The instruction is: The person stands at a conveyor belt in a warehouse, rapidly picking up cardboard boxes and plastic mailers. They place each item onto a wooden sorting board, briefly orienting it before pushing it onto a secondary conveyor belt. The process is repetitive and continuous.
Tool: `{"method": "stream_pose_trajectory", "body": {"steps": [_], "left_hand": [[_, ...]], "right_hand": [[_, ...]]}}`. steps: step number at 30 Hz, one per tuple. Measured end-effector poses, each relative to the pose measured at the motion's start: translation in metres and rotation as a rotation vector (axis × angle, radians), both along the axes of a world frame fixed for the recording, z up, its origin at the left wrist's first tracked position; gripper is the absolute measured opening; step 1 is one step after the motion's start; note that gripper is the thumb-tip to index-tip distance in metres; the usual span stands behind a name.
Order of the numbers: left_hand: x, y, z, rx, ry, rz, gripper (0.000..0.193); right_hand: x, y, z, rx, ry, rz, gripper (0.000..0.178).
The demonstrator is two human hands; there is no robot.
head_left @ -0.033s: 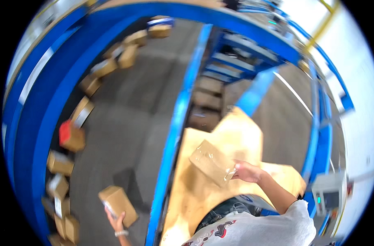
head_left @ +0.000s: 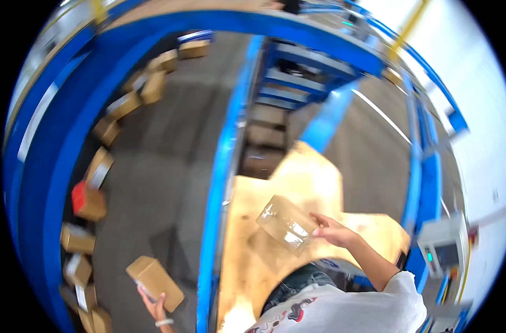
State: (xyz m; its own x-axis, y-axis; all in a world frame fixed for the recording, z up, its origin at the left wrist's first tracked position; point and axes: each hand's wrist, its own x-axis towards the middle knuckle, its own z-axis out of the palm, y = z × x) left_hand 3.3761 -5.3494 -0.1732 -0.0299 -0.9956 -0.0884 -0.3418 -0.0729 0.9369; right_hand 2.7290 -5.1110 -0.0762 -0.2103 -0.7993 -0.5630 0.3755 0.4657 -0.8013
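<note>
At the lower left, my left hand point(head_left: 153, 305) grips a plain brown cardboard box point(head_left: 157, 280) from its near left side, with a pale band round the wrist. The box is tilted above a dark grey belt point(head_left: 153, 205) and casts a shadow there. My right hand point(head_left: 333, 231) has hold of another cardboard box point(head_left: 286, 223) by its right end. Shiny clear tape on that box catches the light. It is over a light wooden surface point(head_left: 308, 172) in front of me; the fingers beneath it are partly hidden.
Several cardboard parcels line the belt's left edge, among them one with a red end point(head_left: 89, 201). A blue rail point(head_left: 217, 183) divides the belt from the wooden surface. Blue steel framing point(head_left: 236, 21) curves across the far side. A control box with a screen point(head_left: 444, 250) stands at the right.
The view has turned slightly, so the far surroundings sit further left. The box in my right hand has tipped, showing more of its taped side. Both hands keep their boxes.
</note>
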Motion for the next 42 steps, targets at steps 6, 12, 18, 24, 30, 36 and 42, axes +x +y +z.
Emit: {"method": "stream_pose_trajectory", "body": {"steps": [6,12,18,24,30,36,42], "left_hand": [[-0.276,-0.001,0.155,-0.475,-0.319,-0.636,0.122],[-0.484,0.042,0.113,-0.580,-0.427,-1.159,0.118],[-0.495,0.078,0.109,-0.695,-0.625,-1.221,0.115],[-0.487,0.068,0.136,-0.676,-0.605,-1.210,0.115],[-0.486,0.043,0.163,-0.667,-0.624,-1.194,0.118],[-0.479,0.034,0.159,-0.693,-0.611,-1.212,0.116],[-0.526,0.085,0.154,-0.748,-0.558,-1.418,0.113]], "right_hand": [[-0.075,0.216,0.011,0.163,1.564,-0.200,0.106],[-0.065,0.293,-0.013,0.343,1.761,-0.283,0.093],[0.013,0.189,-0.009,0.050,-0.060,-1.299,0.108],[-0.112,0.095,-0.036,-0.015,-0.336,-1.537,0.111],[-0.226,0.073,-0.009,0.054,-0.138,-1.712,0.113],[-0.132,0.089,-0.017,-0.268,0.007,-1.098,0.041],[0.037,0.129,0.010,0.040,-0.459,-0.705,0.049]]}}
